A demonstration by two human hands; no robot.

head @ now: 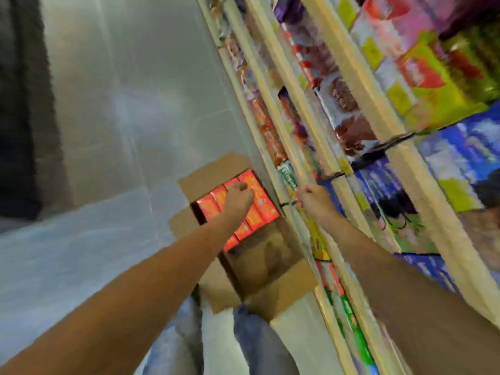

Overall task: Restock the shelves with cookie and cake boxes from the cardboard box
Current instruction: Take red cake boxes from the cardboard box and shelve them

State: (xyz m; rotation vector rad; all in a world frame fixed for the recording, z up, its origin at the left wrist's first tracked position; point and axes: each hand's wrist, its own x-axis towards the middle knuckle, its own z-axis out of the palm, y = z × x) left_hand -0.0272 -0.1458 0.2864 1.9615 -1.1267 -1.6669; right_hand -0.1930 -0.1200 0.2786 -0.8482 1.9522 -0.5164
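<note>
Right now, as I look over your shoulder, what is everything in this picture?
cardboard box: one, brown, flaps open, on the floor against the shelves
red boxes: several (blur hides the exact count), red-orange, in the carton's far half
shelves: several tiers, cream rails, right side
packaged goods: many, mixed colours, on the shelves
floor: one, grey, left
trouser legs: two, blue, bottom centre
left hand: one, fingers curled, over the red boxes
right hand: one, fingers curled, at a shelf edge
</note>
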